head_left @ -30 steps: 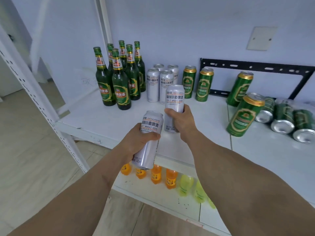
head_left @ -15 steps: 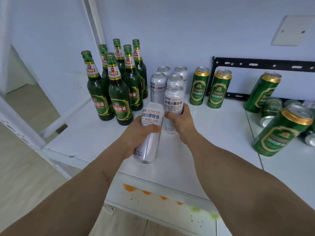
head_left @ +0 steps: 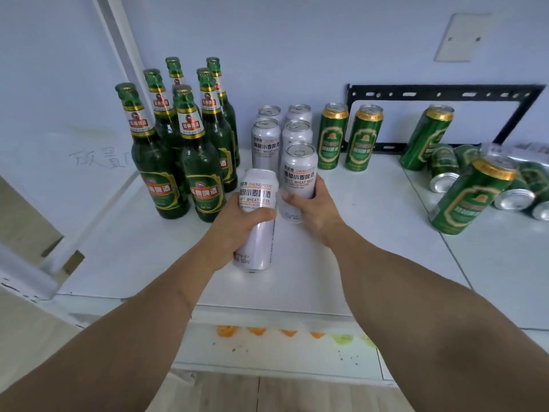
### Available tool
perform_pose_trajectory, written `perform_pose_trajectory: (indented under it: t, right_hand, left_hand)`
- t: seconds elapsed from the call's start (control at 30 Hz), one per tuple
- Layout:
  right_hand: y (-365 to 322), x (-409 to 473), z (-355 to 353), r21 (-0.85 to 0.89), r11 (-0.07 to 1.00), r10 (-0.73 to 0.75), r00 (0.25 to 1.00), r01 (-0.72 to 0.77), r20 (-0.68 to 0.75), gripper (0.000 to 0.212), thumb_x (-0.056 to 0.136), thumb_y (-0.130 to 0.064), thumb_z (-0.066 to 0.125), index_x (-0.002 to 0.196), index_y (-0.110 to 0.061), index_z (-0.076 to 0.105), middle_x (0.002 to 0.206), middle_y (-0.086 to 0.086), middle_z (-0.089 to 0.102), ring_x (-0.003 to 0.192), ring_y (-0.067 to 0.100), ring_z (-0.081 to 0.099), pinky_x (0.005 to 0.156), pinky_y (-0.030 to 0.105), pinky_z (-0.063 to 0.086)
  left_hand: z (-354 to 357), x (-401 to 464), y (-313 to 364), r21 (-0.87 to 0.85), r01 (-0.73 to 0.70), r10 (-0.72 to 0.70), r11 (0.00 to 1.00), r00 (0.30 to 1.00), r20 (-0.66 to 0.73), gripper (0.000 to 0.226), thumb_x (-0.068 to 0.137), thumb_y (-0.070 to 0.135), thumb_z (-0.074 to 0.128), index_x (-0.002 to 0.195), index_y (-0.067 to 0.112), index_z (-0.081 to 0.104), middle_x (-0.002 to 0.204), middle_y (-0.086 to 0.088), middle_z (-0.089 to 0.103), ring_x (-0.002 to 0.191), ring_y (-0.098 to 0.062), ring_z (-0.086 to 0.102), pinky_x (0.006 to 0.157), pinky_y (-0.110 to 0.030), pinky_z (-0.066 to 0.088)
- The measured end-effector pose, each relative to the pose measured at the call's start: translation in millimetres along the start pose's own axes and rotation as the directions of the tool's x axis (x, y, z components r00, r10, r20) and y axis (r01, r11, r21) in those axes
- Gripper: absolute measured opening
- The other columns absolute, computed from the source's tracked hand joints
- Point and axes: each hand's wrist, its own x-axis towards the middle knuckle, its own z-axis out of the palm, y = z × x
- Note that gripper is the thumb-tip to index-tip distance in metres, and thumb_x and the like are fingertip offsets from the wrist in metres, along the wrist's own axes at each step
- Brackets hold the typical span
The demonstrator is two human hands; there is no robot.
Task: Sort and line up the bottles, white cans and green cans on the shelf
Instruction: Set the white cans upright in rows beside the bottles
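Note:
My left hand (head_left: 237,227) grips a white can (head_left: 258,200) tilted a little, over the shelf (head_left: 142,257). My right hand (head_left: 315,209) holds a second white can (head_left: 298,171) upright, directly in front of several white cans (head_left: 266,141) standing in two rows. Several green bottles (head_left: 178,150) are grouped at the back left. Two green cans (head_left: 347,135) stand upright to the right of the white cans. More green cans are on the right: one leaning (head_left: 424,135), one standing tilted (head_left: 469,194), several lying down (head_left: 445,168).
A black metal bracket (head_left: 445,90) leans against the back wall. A white upright post (head_left: 118,55) stands at the left. Orange and yellow-green bottle tops (head_left: 267,331) show on the lower shelf beneath the front edge.
Both hands have carried their white cans forward and down, from in front of the shelf's edge to the group of white cans. The camera has come closer.

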Motion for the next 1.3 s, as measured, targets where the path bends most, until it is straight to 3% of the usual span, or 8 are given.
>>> perform_pose_trajectory:
  t: [0.1, 0.2, 0.33, 0.4, 0.5, 0.8, 1.07, 1.3]
  right_hand:
    - [-0.7, -10.1, -3.4, -0.15, 0.984, 0.089, 0.995, -0.094, -0.041, 0.1, 0.071, -0.035, 0.086, 0.151, -0.02, 0.028, 0.136, -0.001, 0.056, 0.119, 0.02, 0.059, 0.096, 0.036, 0.05]
    - [-6.3, -28.1, -5.3, -0.443, 0.871, 0.155, 0.974, -0.214, -0.164, 0.087, 0.083, -0.042, 0.073, 0.151, -0.013, 0.027, 0.139, 0.002, 0.048, 0.124, 0.025, 0.053, 0.092, 0.032, 0.044]
    - [-8.9, -56.2, -5.5, -0.952, 0.303, -0.031, 0.998, -0.045, -0.057, 0.034, 0.092, -0.035, 0.049, 0.116, -0.012, 0.056, 0.117, 0.009, 0.059, 0.109, 0.031, 0.056, 0.079, 0.034, 0.043]
    - [-8.4, -67.5, -1.3, -0.993, 0.058, -0.065, 0.993, 0.1, 0.096, 0.031, 0.094, -0.03, 0.043, 0.112, -0.012, 0.059, 0.113, 0.009, 0.059, 0.107, 0.031, 0.055, 0.074, 0.034, 0.037]
    - [-7.4, -77.4, 3.9, -0.972, -0.11, -0.071, 0.974, 0.206, 0.215, 0.031, 0.096, -0.028, 0.041, 0.111, -0.011, 0.061, 0.112, 0.009, 0.059, 0.106, 0.029, 0.054, 0.073, 0.034, 0.033]
    - [-5.3, -71.8, -4.6, -0.969, -0.074, -0.081, 0.967, 0.236, 0.242, 0.027, 0.096, -0.026, 0.041, 0.107, -0.011, 0.06, 0.111, 0.008, 0.058, 0.104, 0.029, 0.054, 0.071, 0.03, 0.033]
    - [-2.5, -67.1, -13.2, -0.978, -0.032, -0.093, 0.974, 0.204, 0.206, 0.026, 0.095, -0.027, 0.042, 0.105, -0.01, 0.059, 0.11, 0.008, 0.055, 0.105, 0.028, 0.052, 0.069, 0.031, 0.033]
    - [-5.2, -85.9, -45.9, -0.977, -0.086, -0.078, 0.977, 0.193, 0.2, 0.03, 0.098, -0.029, 0.04, 0.113, -0.011, 0.059, 0.115, 0.008, 0.054, 0.108, 0.028, 0.052, 0.071, 0.032, 0.034]
  left_hand:
    - [0.3, 1.4, 0.6, 0.028, -0.047, 0.047, 0.998, 0.999, 0.001, 0.067, 0.061, 0.039, 0.082, 0.122, 0.025, 0.056, 0.108, -0.002, 0.071, 0.098, -0.023, 0.069, 0.094, -0.05, 0.053]
    - [0.2, 1.5, 3.2, 0.061, -0.106, 0.108, 0.993, 0.994, -0.035, 0.062, 0.068, 0.037, 0.083, 0.121, 0.026, 0.053, 0.108, 0.003, 0.068, 0.098, -0.016, 0.067, 0.09, -0.039, 0.053]
    - [-2.1, 3.9, 9.6, 0.102, -0.163, 0.169, 0.981, 0.984, -0.053, 0.058, 0.077, 0.03, 0.081, 0.124, 0.031, 0.046, 0.105, 0.015, 0.062, 0.094, -0.002, 0.059, 0.08, -0.028, 0.046]
    - [-2.8, 6.7, 11.9, 0.119, -0.181, 0.189, 0.976, 0.98, -0.055, 0.065, 0.076, 0.029, 0.082, 0.13, 0.03, 0.045, 0.107, 0.016, 0.06, 0.096, 0.0, 0.057, 0.086, -0.03, 0.044]
    - [-3.4, 12.4, 14.3, 0.144, -0.195, 0.206, 0.97, 0.976, -0.065, 0.072, 0.075, 0.025, 0.084, 0.136, 0.025, 0.044, 0.111, 0.013, 0.059, 0.101, -0.007, 0.057, 0.09, -0.031, 0.044]
    - [0.6, 44.1, 20.0, 0.142, -0.198, 0.212, 0.97, 0.972, -0.099, 0.079, 0.073, 0.016, 0.085, 0.14, 0.022, 0.043, 0.115, 0.01, 0.058, 0.105, -0.011, 0.055, 0.092, -0.03, 0.042]
    - [-3.0, 62.3, 5.2, 0.096, -0.181, 0.188, 0.979, 0.98, -0.061, 0.084, 0.07, 0.02, 0.087, 0.14, 0.028, 0.042, 0.126, 0.01, 0.063, 0.114, -0.011, 0.06, 0.104, -0.043, 0.046]
    - [24.5, 19.6, -24.6, 0.452, -0.005, 0.134, 0.892, 0.958, -0.254, 0.061, 0.087, 0.025, 0.064, 0.14, 0.007, 0.039, 0.139, -0.013, 0.05, 0.121, -0.034, 0.053, 0.093, -0.039, 0.045]
